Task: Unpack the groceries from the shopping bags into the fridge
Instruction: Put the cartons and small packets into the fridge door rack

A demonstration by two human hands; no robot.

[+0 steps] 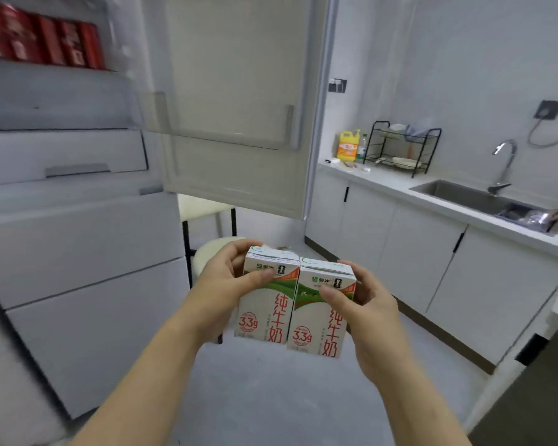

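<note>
I start with the fridge, which fills the left of my view. Its upper door is swung wide open, so the way in is clear. High inside, a row of red cans sits on a shelf; I judge that part of the unpacking done, though blur keeps me from counting them. Below them a white drawer is closed. The door shelf shows nothing in it from here.

No shopping bags are in view, so I cannot tell how much is left to unpack.

Low in the middle of the view I am holding two milk cartons upright in the air, side by side and touching, in front of the fridge and well below the open compartment. My left hand grips the left carton, thumb across its front near the top and fingers curled behind. My right hand grips the right carton the same way, thumb on the front face.

These two have yet to go in. I judge the step in hand to be lifting them up to a shelf or the door shelf.
</note>
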